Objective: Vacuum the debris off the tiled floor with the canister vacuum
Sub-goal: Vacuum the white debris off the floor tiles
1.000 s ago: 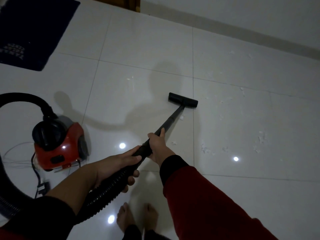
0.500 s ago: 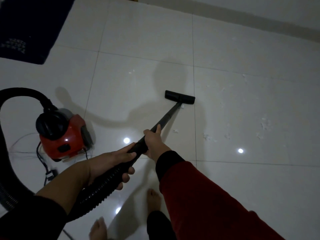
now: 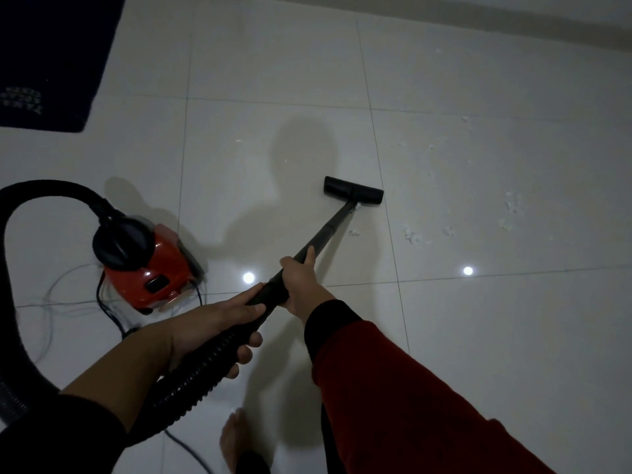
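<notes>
A red and black canister vacuum (image 3: 147, 265) sits on the white tiled floor (image 3: 478, 336) at the left. Its ribbed black hose (image 3: 195, 374) loops round to a black wand (image 3: 325, 230). My left hand (image 3: 219, 326) grips the hose end, and my right hand (image 3: 301, 285) holds the wand just ahead of it. The flat black nozzle (image 3: 354, 190) rests on the floor at the centre. White scraps of debris (image 3: 413, 236) lie scattered right of the nozzle, one small scrap (image 3: 354, 233) beside the wand.
A dark blue mat (image 3: 51, 59) lies at the top left. The vacuum's power cord (image 3: 109, 313) trails on the floor by the canister. My bare foot (image 3: 236, 439) stands at the bottom. A wall's base (image 3: 513, 25) runs along the top right.
I have stepped forward, one foot leaving view. The nozzle has stayed beside the tile joint, and the canister sits nearer the centre of view.
</notes>
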Available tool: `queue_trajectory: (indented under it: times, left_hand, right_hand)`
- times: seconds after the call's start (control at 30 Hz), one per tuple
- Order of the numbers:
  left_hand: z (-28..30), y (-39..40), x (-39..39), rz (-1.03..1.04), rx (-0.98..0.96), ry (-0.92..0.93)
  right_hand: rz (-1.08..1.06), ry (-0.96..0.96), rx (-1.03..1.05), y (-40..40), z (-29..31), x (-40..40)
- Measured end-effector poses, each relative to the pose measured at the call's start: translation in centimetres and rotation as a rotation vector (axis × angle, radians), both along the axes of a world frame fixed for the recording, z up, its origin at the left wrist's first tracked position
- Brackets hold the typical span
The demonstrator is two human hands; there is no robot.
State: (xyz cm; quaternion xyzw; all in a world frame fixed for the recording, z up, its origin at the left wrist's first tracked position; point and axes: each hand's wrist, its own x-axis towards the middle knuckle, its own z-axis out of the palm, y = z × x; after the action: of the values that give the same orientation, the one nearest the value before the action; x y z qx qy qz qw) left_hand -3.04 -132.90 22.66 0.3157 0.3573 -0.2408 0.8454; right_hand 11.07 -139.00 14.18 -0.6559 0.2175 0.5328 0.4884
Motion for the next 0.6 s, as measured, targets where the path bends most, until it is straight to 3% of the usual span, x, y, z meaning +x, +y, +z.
queue_trajectory:
  times: [0.6]
  left_hand:
    - [0.0, 1.5, -6.5, -0.088, -0.019, -0.009]
  right_hand:
    - [-0.090, -0.010, -0.026, 0.2, 0.9, -7.4]
